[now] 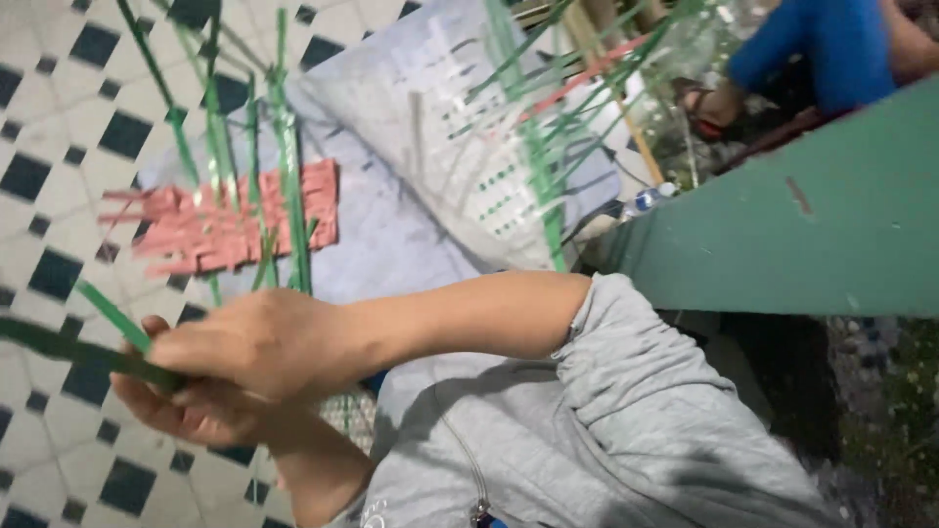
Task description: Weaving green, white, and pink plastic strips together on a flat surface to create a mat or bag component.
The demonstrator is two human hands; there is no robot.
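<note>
My right hand (pixel 256 342) reaches across from the right, its grey sleeve pushed up, and closes over a dark green plastic strip (pixel 68 350) that runs off to the left. My left hand (pixel 186 413) lies just under it, fingers curled around the same bundle of strips. More green strips (pixel 290 186) stand up from between the hands and fan out toward the top of the view. A small patch of green weave (pixel 349 411) shows between my forearms. Motion blur softens the fingers.
A pink woven strip panel (pixel 210 235) lies on a pale sack sheet (pixel 391 244) over the white and dark tiled floor (pixel 59 127). A green painted beam (pixel 782 235) crosses at right, a plastic bottle (pixel 648 199) beside it. Another person's sandalled foot (pixel 712 106) is at top right.
</note>
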